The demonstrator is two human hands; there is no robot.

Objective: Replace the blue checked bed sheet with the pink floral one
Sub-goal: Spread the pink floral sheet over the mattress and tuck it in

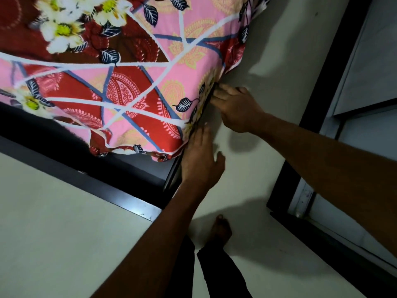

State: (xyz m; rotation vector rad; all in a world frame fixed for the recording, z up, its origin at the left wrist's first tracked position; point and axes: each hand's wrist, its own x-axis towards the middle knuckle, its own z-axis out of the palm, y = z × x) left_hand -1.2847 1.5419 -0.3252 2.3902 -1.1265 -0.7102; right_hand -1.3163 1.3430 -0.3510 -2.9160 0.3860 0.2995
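— Pink floral sheet (137, 87) is already lying over the mattress, up to the near corner. Which step is going on?
— Tucking, I am thinking. The sheet's edge is hanging loose over the dark bed frame (120, 190) at the corner, and the blue checked one is not showing anywhere.
— And the hands?
— The left hand (200, 160) is pressing flat, fingers straight and thumb spread, into the gap along the mattress side. The right hand (236, 108) is pushing the cloth in just beyond it, fingers together; their tips are hiding in the fold.
— Next?
— The loose corner flap is asking to be pulled tight, then folded under.
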